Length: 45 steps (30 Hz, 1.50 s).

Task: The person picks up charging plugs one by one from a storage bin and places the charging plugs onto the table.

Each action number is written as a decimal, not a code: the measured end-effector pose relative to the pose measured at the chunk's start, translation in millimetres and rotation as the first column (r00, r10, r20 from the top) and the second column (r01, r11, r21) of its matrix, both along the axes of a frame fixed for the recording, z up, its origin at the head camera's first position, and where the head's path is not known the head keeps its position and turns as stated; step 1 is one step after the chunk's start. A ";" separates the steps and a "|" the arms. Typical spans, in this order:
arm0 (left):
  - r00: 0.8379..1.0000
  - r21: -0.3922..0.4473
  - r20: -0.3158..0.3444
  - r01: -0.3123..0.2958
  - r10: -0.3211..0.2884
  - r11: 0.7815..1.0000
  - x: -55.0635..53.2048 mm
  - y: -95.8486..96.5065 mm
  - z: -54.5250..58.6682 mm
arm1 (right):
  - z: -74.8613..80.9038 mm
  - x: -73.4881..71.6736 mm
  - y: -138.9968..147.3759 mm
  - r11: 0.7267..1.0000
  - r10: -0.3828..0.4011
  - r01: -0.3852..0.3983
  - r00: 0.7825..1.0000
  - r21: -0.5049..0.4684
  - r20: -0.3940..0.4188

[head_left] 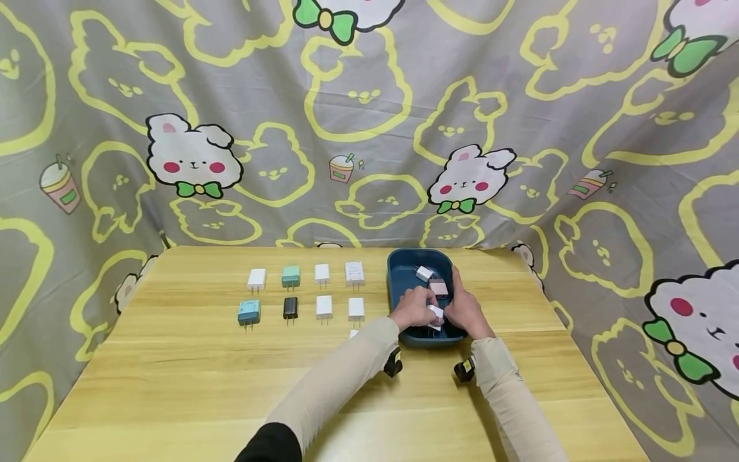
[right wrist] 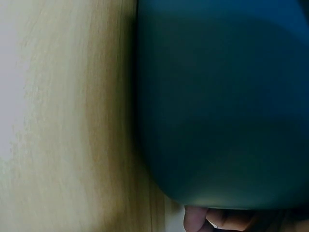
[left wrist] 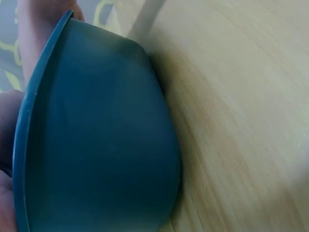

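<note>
A deep blue plastic bin (head_left: 395, 282) stands on the table with several plug-in chargers inside. My left hand (head_left: 414, 308) reaches over its left rim and pinches a white charger (head_left: 435, 313) low in the bin. My right hand (head_left: 465, 313) holds the right side of the bin, its fingers along the outside and its thumb over the rim. Farther back in the bin lie a small white charger (head_left: 424, 273) and a pinkish one (head_left: 439, 289). Both wrist views are mostly filled by the bin's outer wall (left wrist: 101, 125).
Left of the bin, chargers lie in rows: white (head_left: 355, 273), green (head_left: 291, 276), blue (head_left: 249, 311), black (head_left: 290, 307) and several other white ones. My left forearm partly covers another white charger (head_left: 354, 333). A patterned curtain (head_left: 369, 154) hangs behind the wooden table (head_left: 173, 372).
</note>
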<state>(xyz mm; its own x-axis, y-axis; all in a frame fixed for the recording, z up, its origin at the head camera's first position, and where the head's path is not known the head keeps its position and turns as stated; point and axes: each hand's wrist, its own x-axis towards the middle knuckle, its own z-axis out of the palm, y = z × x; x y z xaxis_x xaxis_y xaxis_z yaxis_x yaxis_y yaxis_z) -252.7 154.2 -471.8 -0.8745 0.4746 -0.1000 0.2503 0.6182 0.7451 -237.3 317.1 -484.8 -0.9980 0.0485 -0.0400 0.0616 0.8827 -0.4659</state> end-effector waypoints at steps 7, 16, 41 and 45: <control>0.999 0.053 -0.017 -0.040 0.041 0.998 -0.2 -3.2 3.2 | -0.2 -0.9 -1.4 1.000 -0.001 0.001 1.000 -0.004 0.008; 0.998 0.105 0.012 -0.068 0.067 0.992 -0.8 -6.3 9.5 | -0.7 -1.6 -0.3 1.000 0.000 -0.001 1.000 0.015 0.015; 0.996 0.223 -0.007 -0.085 0.089 0.971 4.7 -11.2 15.7 | -3.5 -3.4 2.2 1.000 -0.008 0.008 0.999 -0.005 0.041; 0.996 0.236 0.005 -0.089 0.090 0.968 6.7 -12.4 18.7 | -2.9 -3.3 2.1 1.000 0.000 0.000 1.000 -0.001 0.027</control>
<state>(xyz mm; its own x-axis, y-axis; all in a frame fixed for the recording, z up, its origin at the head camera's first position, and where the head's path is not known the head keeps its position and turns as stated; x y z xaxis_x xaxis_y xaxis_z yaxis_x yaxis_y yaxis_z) -246.0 141.8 -453.1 -0.9147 0.4040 0.0106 0.2066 0.4450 0.8714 -240.6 319.2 -487.6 -0.9965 0.0490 -0.0672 0.0747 0.8824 -0.4645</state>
